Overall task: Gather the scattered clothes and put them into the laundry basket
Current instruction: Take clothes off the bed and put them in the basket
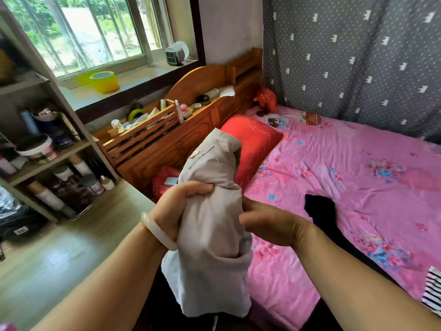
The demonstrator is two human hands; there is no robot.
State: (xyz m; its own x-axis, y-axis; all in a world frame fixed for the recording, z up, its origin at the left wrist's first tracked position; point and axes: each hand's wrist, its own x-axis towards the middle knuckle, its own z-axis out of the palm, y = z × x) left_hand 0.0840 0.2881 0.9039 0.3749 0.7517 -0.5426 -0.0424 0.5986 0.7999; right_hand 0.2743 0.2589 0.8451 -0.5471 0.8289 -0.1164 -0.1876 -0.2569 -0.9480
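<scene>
Shelf [45,161] at far left, stocked with jars. Left hand [176,206], with a bangle [157,231] on its wrist, clenches a grey garment [212,230] held up at centre, over the near-left edge of the bed [358,177]. Right hand [269,225] pinches the garment's right side. Black garment [322,211] lies on the pink sheet, right of the hands; striped cloth [433,290] at near right.

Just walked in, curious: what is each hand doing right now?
Left hand: fingers curled round the bunched pale grey cloth garment, gripping it.
Right hand: fingertips pinch the same garment's edge.
</scene>
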